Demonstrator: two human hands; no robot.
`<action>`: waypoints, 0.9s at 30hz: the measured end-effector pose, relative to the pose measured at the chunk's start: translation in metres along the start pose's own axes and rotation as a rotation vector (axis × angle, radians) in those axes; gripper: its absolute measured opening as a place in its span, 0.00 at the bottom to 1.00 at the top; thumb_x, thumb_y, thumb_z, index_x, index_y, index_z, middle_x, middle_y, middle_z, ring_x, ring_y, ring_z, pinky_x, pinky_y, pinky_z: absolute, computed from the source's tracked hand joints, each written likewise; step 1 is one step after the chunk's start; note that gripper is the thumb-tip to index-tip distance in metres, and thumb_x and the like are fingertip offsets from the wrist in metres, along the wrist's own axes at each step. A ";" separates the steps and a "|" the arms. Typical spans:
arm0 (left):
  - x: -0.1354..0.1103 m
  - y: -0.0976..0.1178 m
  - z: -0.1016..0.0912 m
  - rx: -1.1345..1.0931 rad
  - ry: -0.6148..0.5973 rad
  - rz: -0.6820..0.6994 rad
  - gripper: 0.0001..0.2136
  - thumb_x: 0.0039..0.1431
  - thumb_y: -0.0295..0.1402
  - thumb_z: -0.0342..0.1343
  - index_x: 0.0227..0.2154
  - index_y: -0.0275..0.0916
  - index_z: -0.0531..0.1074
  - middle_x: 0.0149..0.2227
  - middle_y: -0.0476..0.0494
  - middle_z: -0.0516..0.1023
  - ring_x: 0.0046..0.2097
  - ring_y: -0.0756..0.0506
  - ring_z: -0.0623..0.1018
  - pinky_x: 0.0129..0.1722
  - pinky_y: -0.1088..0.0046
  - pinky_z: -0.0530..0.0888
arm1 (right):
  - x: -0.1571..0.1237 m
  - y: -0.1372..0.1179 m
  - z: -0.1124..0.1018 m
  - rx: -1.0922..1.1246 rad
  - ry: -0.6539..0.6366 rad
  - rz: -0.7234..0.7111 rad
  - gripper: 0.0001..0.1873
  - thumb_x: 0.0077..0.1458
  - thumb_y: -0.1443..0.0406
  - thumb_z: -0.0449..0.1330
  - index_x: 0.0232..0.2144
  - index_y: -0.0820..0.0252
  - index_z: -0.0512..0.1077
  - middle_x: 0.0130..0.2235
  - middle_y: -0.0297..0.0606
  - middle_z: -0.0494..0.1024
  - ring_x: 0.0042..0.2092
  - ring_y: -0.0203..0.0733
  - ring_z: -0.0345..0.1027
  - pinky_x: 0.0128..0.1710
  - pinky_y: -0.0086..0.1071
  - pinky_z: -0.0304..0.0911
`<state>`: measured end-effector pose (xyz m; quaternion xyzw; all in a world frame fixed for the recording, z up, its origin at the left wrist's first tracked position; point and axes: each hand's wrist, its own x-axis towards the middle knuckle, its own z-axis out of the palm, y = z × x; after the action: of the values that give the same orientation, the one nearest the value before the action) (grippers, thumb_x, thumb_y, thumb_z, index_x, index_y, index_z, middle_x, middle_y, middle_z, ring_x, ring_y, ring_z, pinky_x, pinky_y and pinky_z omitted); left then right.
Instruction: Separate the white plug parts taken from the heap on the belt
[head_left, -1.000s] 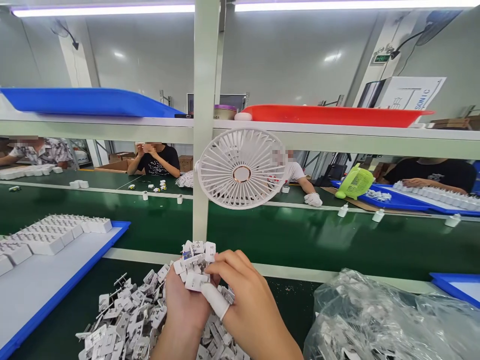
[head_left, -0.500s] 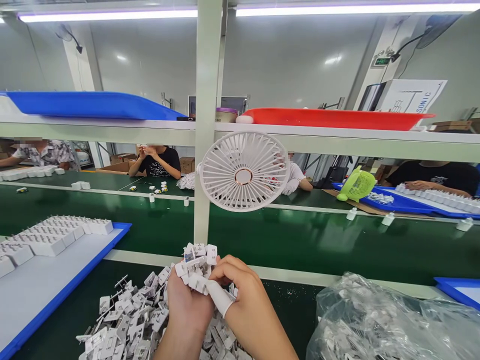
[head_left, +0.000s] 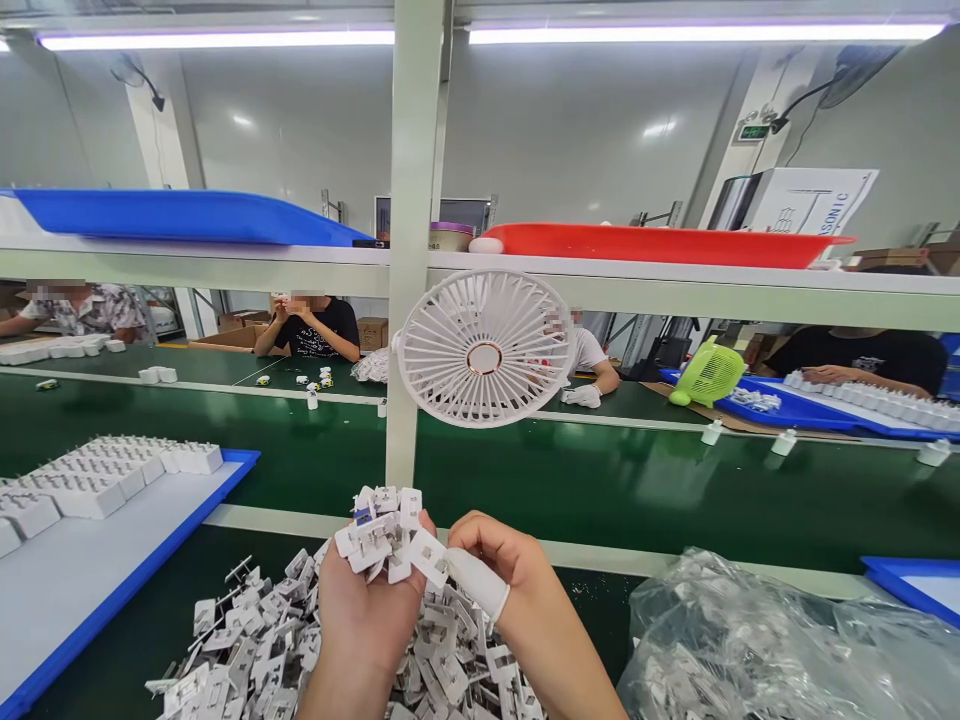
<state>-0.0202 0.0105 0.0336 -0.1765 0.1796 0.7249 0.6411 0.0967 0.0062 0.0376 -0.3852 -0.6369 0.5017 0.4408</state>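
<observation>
The main risk at this point was spillage: my left hand point(head_left: 367, 610) was cupped, palm up, around an overfull handful of small white plastic clip parts point(head_left: 382, 535), and several stood proud of the palm with nothing bracing them, so any tilt of the wrist would probably have dropped them. A second risk was a slipped pick, because my right hand point(head_left: 517, 600) was pinching a single white part point(head_left: 427, 555) between a thumb in a white finger cot point(head_left: 480, 588) and the forefinger, and the cot's smooth rubber may have gripped poorly. The pinched part sat at the right edge of the handful, touching it or just clear; I could not tell which. Both hands were held directly above the loose pile of the same parts point(head_left: 247, 650) on the green bench mat point(head_left: 127, 650). A crumpled clear plastic bag point(head_left: 765, 640) lay right of that pile, and a blue-rimmed tray point(head_left: 150, 560) of white blocks lay left of it.
</observation>
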 end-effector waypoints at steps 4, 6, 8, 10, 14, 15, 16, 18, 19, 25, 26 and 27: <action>-0.002 0.001 0.000 0.019 0.002 0.011 0.10 0.51 0.21 0.43 0.25 0.34 0.69 0.27 0.40 0.73 0.31 0.43 0.75 0.27 0.63 0.74 | -0.002 -0.004 0.001 0.015 0.019 0.035 0.08 0.44 0.63 0.57 0.22 0.61 0.63 0.20 0.29 0.65 0.24 0.31 0.54 0.24 0.26 0.49; -0.003 0.001 0.001 0.040 0.007 0.027 0.10 0.51 0.22 0.43 0.25 0.34 0.70 0.28 0.40 0.73 0.33 0.42 0.75 0.28 0.63 0.74 | -0.001 -0.003 0.001 0.015 0.044 0.054 0.07 0.44 0.64 0.56 0.22 0.60 0.62 0.19 0.29 0.66 0.22 0.31 0.56 0.24 0.25 0.50; -0.005 0.001 0.001 0.059 0.012 0.041 0.10 0.51 0.23 0.43 0.25 0.35 0.70 0.29 0.40 0.73 0.34 0.43 0.75 0.29 0.62 0.75 | 0.002 0.000 0.002 0.047 0.056 0.058 0.05 0.43 0.65 0.55 0.22 0.59 0.61 0.20 0.28 0.67 0.21 0.31 0.57 0.23 0.26 0.52; -0.006 0.000 0.001 0.067 0.011 0.052 0.11 0.51 0.22 0.43 0.25 0.35 0.70 0.29 0.40 0.73 0.35 0.43 0.75 0.31 0.62 0.75 | 0.007 0.005 0.004 0.076 0.053 0.026 0.04 0.42 0.67 0.54 0.24 0.59 0.61 0.20 0.28 0.66 0.21 0.31 0.57 0.23 0.26 0.53; -0.006 0.000 0.000 0.123 -0.018 0.095 0.12 0.51 0.22 0.42 0.28 0.36 0.71 0.31 0.40 0.74 0.35 0.43 0.75 0.32 0.61 0.74 | 0.012 0.012 0.005 0.028 0.041 -0.024 0.05 0.43 0.70 0.51 0.26 0.60 0.65 0.22 0.28 0.66 0.23 0.31 0.58 0.24 0.25 0.52; -0.005 0.000 -0.001 0.141 -0.026 0.106 0.13 0.50 0.22 0.42 0.30 0.37 0.72 0.32 0.40 0.74 0.35 0.43 0.74 0.32 0.61 0.74 | 0.012 0.013 0.005 0.019 0.037 -0.014 0.07 0.44 0.71 0.50 0.27 0.60 0.66 0.21 0.28 0.66 0.23 0.31 0.58 0.24 0.26 0.52; -0.005 0.001 -0.001 0.156 -0.033 0.116 0.14 0.50 0.22 0.41 0.31 0.37 0.72 0.33 0.40 0.74 0.35 0.43 0.74 0.33 0.61 0.74 | 0.011 0.014 0.005 0.020 0.029 -0.005 0.08 0.45 0.71 0.49 0.28 0.60 0.67 0.20 0.28 0.65 0.23 0.31 0.58 0.25 0.26 0.52; -0.004 0.002 -0.002 0.176 -0.030 0.132 0.15 0.50 0.22 0.40 0.34 0.38 0.72 0.33 0.40 0.74 0.35 0.43 0.74 0.33 0.61 0.74 | 0.009 0.014 0.005 0.044 -0.002 0.001 0.08 0.46 0.70 0.49 0.30 0.60 0.67 0.20 0.28 0.65 0.23 0.32 0.59 0.27 0.26 0.52; -0.003 0.002 -0.002 0.183 -0.023 0.140 0.16 0.50 0.22 0.40 0.34 0.38 0.71 0.34 0.40 0.74 0.35 0.43 0.74 0.32 0.61 0.74 | 0.008 0.014 0.004 0.065 -0.026 0.000 0.08 0.46 0.70 0.50 0.31 0.60 0.66 0.21 0.28 0.66 0.24 0.32 0.59 0.28 0.27 0.53; -0.001 0.004 -0.004 0.241 -0.041 0.168 0.16 0.51 0.23 0.40 0.35 0.39 0.71 0.33 0.41 0.74 0.35 0.43 0.74 0.33 0.62 0.73 | 0.003 0.012 0.006 0.119 -0.114 0.038 0.11 0.46 0.67 0.55 0.35 0.60 0.63 0.26 0.30 0.67 0.27 0.32 0.61 0.29 0.27 0.54; -0.001 0.004 -0.004 0.241 -0.042 0.159 0.15 0.51 0.23 0.40 0.35 0.39 0.71 0.32 0.42 0.74 0.35 0.43 0.74 0.33 0.62 0.73 | 0.003 0.013 0.007 0.095 -0.100 0.038 0.10 0.47 0.65 0.56 0.35 0.59 0.63 0.26 0.29 0.66 0.26 0.32 0.60 0.28 0.26 0.53; -0.001 0.003 -0.005 0.238 -0.040 0.148 0.15 0.51 0.23 0.40 0.34 0.39 0.71 0.31 0.42 0.74 0.35 0.43 0.74 0.34 0.62 0.73 | 0.003 0.014 0.008 0.061 -0.076 0.031 0.09 0.48 0.64 0.55 0.34 0.59 0.63 0.25 0.29 0.65 0.26 0.32 0.59 0.27 0.26 0.52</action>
<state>-0.0234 0.0073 0.0301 -0.0710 0.2642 0.7472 0.6056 0.0893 0.0097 0.0233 -0.3621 -0.6318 0.5418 0.4197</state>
